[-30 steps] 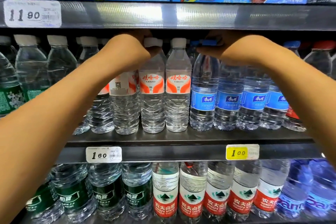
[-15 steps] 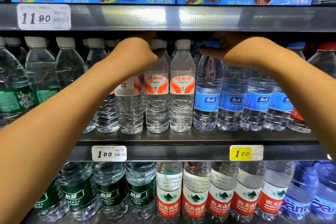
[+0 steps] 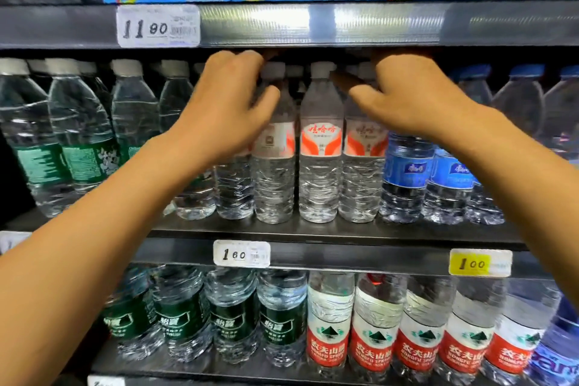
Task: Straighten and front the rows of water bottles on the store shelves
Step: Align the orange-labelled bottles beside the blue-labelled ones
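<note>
I see my left hand [image 3: 225, 103] and right hand [image 3: 413, 97] curled over the necks of the orange-labelled bottles [image 3: 320, 147] on the middle shelf [image 3: 313, 229], fingertips hidden behind the caps, grip unclear.

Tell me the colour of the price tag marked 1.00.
Yellow price tag, seen in the head view.

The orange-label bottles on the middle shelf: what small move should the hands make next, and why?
Probably twist the left bottle so its label faces front. The left hand grips its neck, and it shows mostly the label's side, while the middle bottle already fronts its logo.
</note>
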`<state>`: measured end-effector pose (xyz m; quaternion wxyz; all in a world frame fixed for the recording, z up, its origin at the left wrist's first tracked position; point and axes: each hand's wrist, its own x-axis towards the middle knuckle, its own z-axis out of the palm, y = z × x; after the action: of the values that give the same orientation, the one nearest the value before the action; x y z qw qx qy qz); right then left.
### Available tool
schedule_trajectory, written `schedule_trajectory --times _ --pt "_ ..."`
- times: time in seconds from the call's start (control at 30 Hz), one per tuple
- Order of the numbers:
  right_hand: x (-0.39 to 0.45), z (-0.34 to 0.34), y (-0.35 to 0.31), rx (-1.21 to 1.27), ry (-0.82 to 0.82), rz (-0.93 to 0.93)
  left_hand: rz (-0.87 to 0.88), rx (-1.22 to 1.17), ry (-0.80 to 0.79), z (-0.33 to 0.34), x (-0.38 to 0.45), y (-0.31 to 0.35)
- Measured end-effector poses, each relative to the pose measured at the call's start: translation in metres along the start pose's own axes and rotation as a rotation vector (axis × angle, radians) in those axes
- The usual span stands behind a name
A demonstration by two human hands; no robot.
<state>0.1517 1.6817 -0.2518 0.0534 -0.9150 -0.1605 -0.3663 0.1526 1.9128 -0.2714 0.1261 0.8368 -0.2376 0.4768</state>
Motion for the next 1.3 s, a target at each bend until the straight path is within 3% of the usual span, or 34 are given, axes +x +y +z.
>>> schedule_trajectory --times 0.3,0.5,0.7,1.0,1.3 --pt "0.026 0.022 -0.068 0.038 -0.020 -0.099 -0.053 0.075 -0.006 -0.011 -0.008 -0.049" --pt "0.044 0.026 -0.080 0.010 -0.131 0.025 -0.229 0.050 -0.105 -0.007 0.006 -0.053" --pt "0.052 0.028 -0.082 0.015 -0.189 0.017 -0.233 0.094 -0.160 -0.002 0.015 -0.055" --pt "0.046 0.024 -0.080 0.000 -0.158 0.085 -0.336 -0.164 -0.258 -0.011 0.016 -0.067" --pt "0.033 0.012 -0.083 0.240 -0.192 0.148 -0.454 -0.329 -0.372 -0.021 0.015 -0.084"
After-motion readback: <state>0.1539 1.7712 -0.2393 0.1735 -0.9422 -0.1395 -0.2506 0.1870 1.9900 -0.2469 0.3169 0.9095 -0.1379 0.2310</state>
